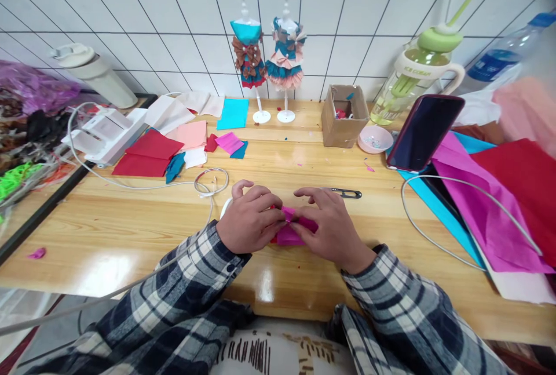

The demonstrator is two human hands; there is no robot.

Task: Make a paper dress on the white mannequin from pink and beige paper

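Near the front middle of the table, a piece of magenta cloth (290, 238) lies between my hands, with a bit of red showing at its left side. My left hand (254, 218) pinches its upper edge from the left. From the right, my right hand (328, 225) pinches the same cloth with thumb and forefinger, its other fingers curved above. The fingertips of both hands nearly meet at a small raised fold. Black thread snips (350, 193) lie just beyond my right hand. A white round object, partly hidden, sits behind my left hand.
Two small dress forms (247, 53) (285, 68) stand near the tiled wall. Right of them are a cardboard box (343, 117), a pink bowl (375, 139), a phone (423, 134) and a green-lidded bottle (417, 73). Red cloth (147, 153) and a looped cable lie left.
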